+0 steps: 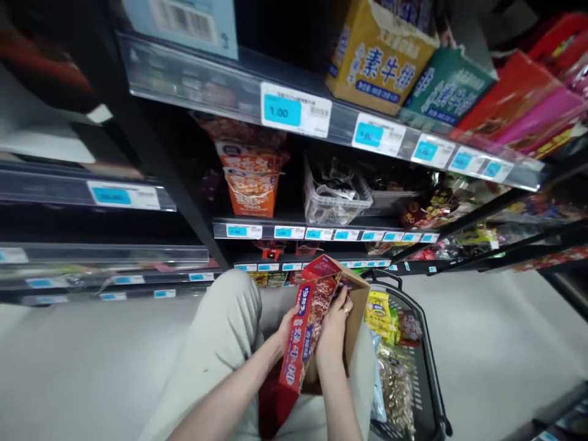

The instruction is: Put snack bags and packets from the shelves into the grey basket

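A red cardboard snack box (297, 343) with white Chinese lettering rests tilted over my lap, its open side facing right. My left hand (283, 334) grips the box by its left side. Inside the open box is my right hand (334, 321), its fingers curled near the far end, where small dark-wrapped packets (340, 286) partly show. What those fingers hold, if anything, is hidden by the hand. A black shopping basket (432, 367) stands on the floor to the right, holding a yellow snack bag (379, 309) and a clear bag of brownish pieces (395, 386).
Shelves with price tags (294, 110) rise in front. On them stand a yellow carton (381, 61), a green carton (448, 86), an orange bag (253, 187) and a clear plastic tub (337, 205). Pale floor (496, 343) lies right of the basket.
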A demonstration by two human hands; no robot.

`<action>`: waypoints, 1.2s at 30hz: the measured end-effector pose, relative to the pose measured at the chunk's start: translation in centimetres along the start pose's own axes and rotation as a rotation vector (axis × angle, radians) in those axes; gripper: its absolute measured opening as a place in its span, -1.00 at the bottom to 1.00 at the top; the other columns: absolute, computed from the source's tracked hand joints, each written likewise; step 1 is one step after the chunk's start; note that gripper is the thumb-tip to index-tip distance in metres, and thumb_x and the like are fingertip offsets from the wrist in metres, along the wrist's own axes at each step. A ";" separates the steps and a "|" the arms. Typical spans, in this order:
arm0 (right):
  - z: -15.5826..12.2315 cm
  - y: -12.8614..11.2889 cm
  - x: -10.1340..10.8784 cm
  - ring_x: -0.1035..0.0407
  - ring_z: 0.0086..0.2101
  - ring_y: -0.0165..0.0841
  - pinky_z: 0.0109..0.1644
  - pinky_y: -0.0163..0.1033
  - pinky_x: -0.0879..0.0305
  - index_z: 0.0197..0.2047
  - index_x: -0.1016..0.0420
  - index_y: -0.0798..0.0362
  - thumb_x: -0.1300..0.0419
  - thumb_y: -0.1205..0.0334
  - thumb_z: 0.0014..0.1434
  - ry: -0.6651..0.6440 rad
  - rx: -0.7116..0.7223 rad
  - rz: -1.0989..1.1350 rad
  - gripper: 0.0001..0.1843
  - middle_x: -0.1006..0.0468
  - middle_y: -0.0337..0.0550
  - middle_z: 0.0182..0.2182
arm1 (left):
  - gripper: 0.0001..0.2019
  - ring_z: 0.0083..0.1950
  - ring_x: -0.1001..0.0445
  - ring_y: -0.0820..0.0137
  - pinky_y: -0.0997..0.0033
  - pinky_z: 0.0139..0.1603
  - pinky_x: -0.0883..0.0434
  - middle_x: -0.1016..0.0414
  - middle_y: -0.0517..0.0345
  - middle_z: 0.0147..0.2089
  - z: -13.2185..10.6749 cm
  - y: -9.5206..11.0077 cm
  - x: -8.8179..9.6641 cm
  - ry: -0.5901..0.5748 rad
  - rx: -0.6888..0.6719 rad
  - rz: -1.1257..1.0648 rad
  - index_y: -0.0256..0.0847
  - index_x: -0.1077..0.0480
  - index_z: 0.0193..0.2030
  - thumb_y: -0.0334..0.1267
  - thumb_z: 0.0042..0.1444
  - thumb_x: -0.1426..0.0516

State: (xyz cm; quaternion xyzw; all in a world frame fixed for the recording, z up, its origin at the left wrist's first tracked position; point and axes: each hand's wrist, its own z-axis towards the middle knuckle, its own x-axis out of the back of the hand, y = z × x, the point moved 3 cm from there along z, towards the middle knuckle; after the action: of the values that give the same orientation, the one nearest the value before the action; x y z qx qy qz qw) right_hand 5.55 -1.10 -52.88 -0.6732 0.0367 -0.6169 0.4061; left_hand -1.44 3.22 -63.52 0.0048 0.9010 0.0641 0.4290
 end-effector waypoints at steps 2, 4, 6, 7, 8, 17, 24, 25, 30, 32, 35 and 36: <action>0.3 -0.1 0.9 -0.36 -0.08 -0.10 -0.07 -0.01 -0.32 0.25 -0.12 0.27 0.26 0.44 0.19 -0.001 0.114 -0.115 -0.43 -0.25 0.33 0.06 | -0.46 -0.60 -0.44 0.32 0.40 -0.46 -0.36 -0.52 0.04 -0.58 -0.3 -0.1 -0.3 0.016 0.012 0.001 -0.51 -0.41 -0.05 0.01 0.25 0.11; 0.4 0.1 1.6 -0.31 -0.07 -0.05 -0.05 0.03 -0.30 0.11 -0.30 0.27 0.24 0.46 0.18 -0.044 0.219 -0.243 -0.49 -0.35 0.28 -0.06 | -0.47 -0.60 -0.44 0.32 0.42 -0.47 -0.37 -0.52 0.04 -0.58 -0.7 -0.2 -0.7 0.017 0.015 0.000 -0.50 -0.42 -0.10 0.02 0.25 0.09; 0.3 0.1 2.2 -0.25 -0.03 -0.03 -0.01 0.06 -0.27 0.08 -0.33 0.28 0.26 0.48 0.18 -0.024 0.312 -0.324 -0.49 -0.34 0.29 -0.05 | -0.47 -0.58 -0.45 0.32 0.43 -0.48 -0.37 -0.51 0.02 -0.59 -1.0 -0.2 -1.1 -0.013 0.026 -0.003 -0.52 -0.43 -0.16 0.01 0.24 0.08; 0.2 0.1 2.5 -0.22 0.00 -0.04 0.02 0.07 -0.25 0.11 -0.30 0.29 0.28 0.49 0.18 0.010 0.351 -0.341 -0.47 -0.31 0.29 -0.01 | -0.47 -0.58 -0.45 0.33 0.43 -0.48 -0.37 -0.51 0.01 -0.59 -1.2 -0.2 -1.3 -0.029 0.029 -0.005 -0.52 -0.44 -0.18 0.00 0.24 0.08; 0.1 0.1 2.7 -0.19 0.02 -0.05 0.05 0.07 -0.23 0.16 -0.25 0.29 0.29 0.50 0.18 0.048 0.385 -0.344 -0.45 -0.27 0.29 0.04 | -0.47 -0.59 -0.44 0.33 0.43 -0.48 -0.37 -0.50 0.00 -0.60 -1.3 -0.2 -1.5 -0.046 0.033 -0.007 -0.51 -0.45 -0.21 0.00 0.23 0.08; -0.2 -0.3 3.1 -0.22 -0.14 -0.12 -0.05 0.02 -0.23 0.19 -0.21 0.31 0.25 0.44 0.23 0.073 0.491 -0.433 -0.49 -0.32 0.26 0.02 | -0.50 -0.57 -0.46 0.31 0.43 -0.47 -0.38 -0.51 -0.02 -0.59 -2.1 -0.1 -1.8 -0.136 0.048 -0.035 -0.47 -0.46 -0.25 0.00 0.20 0.07; -0.5 -1.1 3.0 -0.19 -0.16 -0.10 -0.06 -0.01 -0.17 0.17 -0.27 0.29 0.26 0.45 0.23 0.075 0.407 -0.466 -0.48 -0.36 0.22 -0.04 | -0.52 -0.60 -0.44 0.32 0.43 -0.48 -0.39 -0.52 -0.03 -0.57 -2.7 0.1 -2.0 -0.130 0.049 -0.022 -0.49 -0.46 -0.26 -0.01 0.19 0.03; -0.5 -1.1 3.0 -0.18 -0.13 -0.10 -0.02 -0.01 -0.15 0.15 -0.30 0.28 0.25 0.45 0.24 0.089 0.406 -0.453 -0.50 -0.33 0.23 0.00 | -0.52 -0.61 -0.43 0.34 0.44 -0.48 -0.38 -0.51 -0.02 -0.57 -2.8 0.1 -2.1 -0.130 0.045 -0.021 -0.48 -0.46 -0.26 -0.01 0.19 0.03; -0.5 -1.1 3.0 -0.15 -0.03 -0.07 0.03 0.03 -0.12 0.07 -0.37 0.17 0.18 0.42 0.25 0.042 0.375 -0.455 -0.57 -0.28 0.19 0.08 | -0.51 -0.63 -0.42 0.35 0.46 -0.54 -0.36 -0.48 0.01 -0.62 -3.2 0.0 -2.4 -0.123 0.057 0.002 -0.46 -0.46 -0.32 -0.03 0.24 0.08; -0.5 -0.9 2.8 -0.19 -0.05 -0.08 0.02 0.04 -0.11 0.04 -0.38 0.20 0.17 0.45 0.24 -0.009 0.356 -0.509 -0.58 -0.33 0.18 0.05 | -0.50 -0.62 -0.44 0.34 0.44 -0.53 -0.38 -0.51 -0.03 -0.58 -3.1 -0.2 -2.4 -0.116 0.062 0.008 -0.48 -0.46 -0.32 -0.03 0.24 0.09; -0.1 -0.8 2.6 -0.23 -0.07 -0.09 0.03 0.02 -0.10 -0.02 -0.42 0.22 0.16 0.49 0.22 -0.124 0.391 -0.573 -0.60 -0.42 0.16 -0.04 | -0.48 -0.60 -0.46 0.34 0.44 -0.51 -0.39 -0.54 -0.06 -0.55 -2.8 -0.5 -2.1 -0.108 0.056 0.006 -0.48 -0.46 -0.33 -0.02 0.25 0.10; 0.1 -0.9 2.7 -0.24 -0.08 -0.11 0.02 -0.01 -0.12 -0.03 -0.43 0.22 0.15 0.49 0.22 -0.151 0.413 -0.581 -0.60 -0.44 0.14 -0.07 | -0.48 -0.60 -0.45 0.35 0.44 -0.51 -0.39 -0.53 -0.05 -0.56 -2.5 -0.6 -2.0 -0.107 0.055 0.001 -0.47 -0.47 -0.33 -0.01 0.24 0.09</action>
State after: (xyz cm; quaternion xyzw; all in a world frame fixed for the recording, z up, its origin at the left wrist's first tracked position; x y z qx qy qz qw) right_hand 5.86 -1.97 -50.15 -0.6030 -0.3115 -0.6494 0.3431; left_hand -2.12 2.24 -60.50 0.0204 0.8781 0.0392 0.4764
